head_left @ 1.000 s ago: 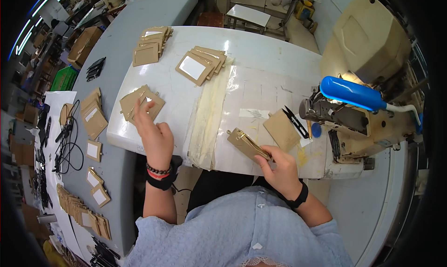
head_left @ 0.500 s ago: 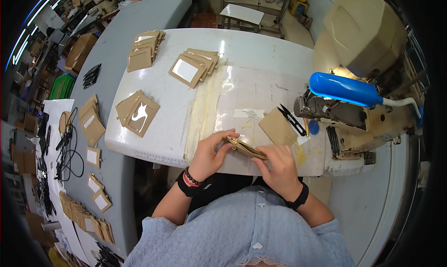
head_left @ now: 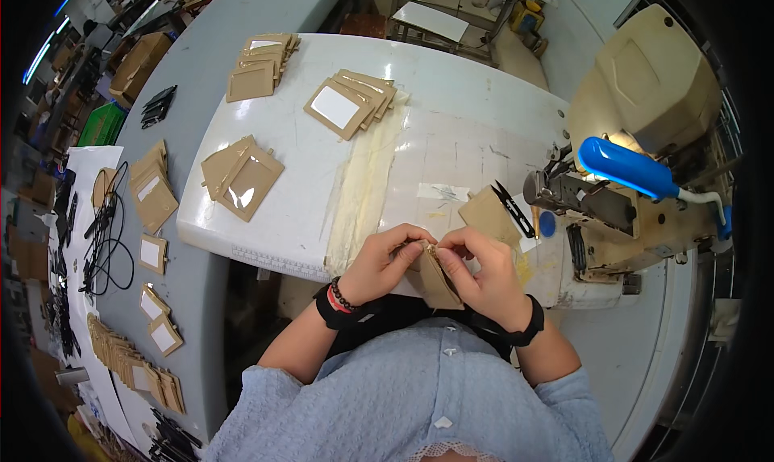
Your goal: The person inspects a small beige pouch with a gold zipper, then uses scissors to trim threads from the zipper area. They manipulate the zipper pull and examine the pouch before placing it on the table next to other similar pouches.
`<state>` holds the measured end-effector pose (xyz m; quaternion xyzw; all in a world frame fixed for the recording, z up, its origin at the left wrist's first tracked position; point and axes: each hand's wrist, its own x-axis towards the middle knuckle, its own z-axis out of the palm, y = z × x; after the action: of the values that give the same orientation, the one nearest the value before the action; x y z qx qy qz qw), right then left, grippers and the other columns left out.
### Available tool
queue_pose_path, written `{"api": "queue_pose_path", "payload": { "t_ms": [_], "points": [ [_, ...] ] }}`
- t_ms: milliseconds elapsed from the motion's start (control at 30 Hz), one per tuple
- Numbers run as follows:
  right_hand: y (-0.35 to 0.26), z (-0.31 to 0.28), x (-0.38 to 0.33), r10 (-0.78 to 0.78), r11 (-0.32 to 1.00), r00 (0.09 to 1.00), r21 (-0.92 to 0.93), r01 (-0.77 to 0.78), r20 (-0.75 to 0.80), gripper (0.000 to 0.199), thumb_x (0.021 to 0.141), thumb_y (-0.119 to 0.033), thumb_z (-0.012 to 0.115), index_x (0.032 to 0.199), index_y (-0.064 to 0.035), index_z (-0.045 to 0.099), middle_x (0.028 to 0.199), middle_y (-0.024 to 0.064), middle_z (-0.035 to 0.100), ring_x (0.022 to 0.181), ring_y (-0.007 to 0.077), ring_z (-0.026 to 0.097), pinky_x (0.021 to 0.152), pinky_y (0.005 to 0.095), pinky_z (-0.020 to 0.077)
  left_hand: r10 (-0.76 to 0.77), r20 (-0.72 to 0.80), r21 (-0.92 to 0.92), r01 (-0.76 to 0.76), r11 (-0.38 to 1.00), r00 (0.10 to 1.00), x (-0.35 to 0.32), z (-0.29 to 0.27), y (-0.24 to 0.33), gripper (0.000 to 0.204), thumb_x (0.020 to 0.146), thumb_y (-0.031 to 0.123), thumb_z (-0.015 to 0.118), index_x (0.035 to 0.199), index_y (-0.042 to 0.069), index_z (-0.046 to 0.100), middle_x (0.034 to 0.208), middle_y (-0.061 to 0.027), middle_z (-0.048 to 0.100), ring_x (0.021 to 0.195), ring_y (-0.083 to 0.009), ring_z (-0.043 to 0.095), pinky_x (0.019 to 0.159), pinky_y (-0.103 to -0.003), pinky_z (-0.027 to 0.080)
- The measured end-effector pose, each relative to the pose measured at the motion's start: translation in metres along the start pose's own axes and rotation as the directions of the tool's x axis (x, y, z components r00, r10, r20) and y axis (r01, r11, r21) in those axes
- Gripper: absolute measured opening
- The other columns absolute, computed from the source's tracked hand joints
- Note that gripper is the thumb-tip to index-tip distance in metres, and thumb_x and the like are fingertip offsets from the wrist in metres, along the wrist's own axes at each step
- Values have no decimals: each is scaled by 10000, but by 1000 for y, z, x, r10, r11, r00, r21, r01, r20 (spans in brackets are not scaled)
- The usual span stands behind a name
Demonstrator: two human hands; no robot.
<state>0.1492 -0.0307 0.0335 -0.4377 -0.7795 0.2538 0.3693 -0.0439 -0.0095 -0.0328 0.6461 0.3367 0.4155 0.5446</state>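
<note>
A tan card holder (head_left: pixel 439 283) with a small gold-coloured metal fitting at its top hangs between my hands at the table's near edge. My left hand (head_left: pixel 385 262) pinches its top left corner between thumb and fingers. On the other side, my right hand (head_left: pixel 488 278) grips it by the same top end, thumb beside the metal fitting. The fingers partly hide the fitting. Just beyond my right hand lies a flat tan piece (head_left: pixel 488 215), and black thread snips (head_left: pixel 513 209) rest at its right edge.
A sewing machine (head_left: pixel 592 202) with a blue lamp (head_left: pixel 625 165) stands on the right. Stacked tan card holders (head_left: pixel 251 186) lie on the white table (head_left: pixel 298 168), with more on the grey table (head_left: pixel 197 244) at left. Black cables (head_left: pixel 105 244) coil at far left.
The card holder has turned from lying crosswise to hanging downward. My right hand has moved from its far end up to the metal fitting, close to my left hand.
</note>
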Motion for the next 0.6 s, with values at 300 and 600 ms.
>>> {"api": "queue_pose_path", "payload": {
  "t_ms": [300,600],
  "points": [
    [2,-11,3,257,933,948,209,-294,188,236,869,-48,715,1074,10,612,849,65,614,781,135,599,694,282,507,-119,64,150,109,983,991,4,9,29,186,1017,94,495,1063,-29,628,870,-106,654,766,-148,613,710,-293,484],
    [11,0,-16,291,880,951,360,-310,107,88,890,3,682,957,5,625,900,47,658,843,110,622,769,261,510,-137,9,77,136,988,991,-4,20,21,262,1034,167,440,896,-22,557,690,-151,545,615,-259,542,607,-354,446]
  ]
}}
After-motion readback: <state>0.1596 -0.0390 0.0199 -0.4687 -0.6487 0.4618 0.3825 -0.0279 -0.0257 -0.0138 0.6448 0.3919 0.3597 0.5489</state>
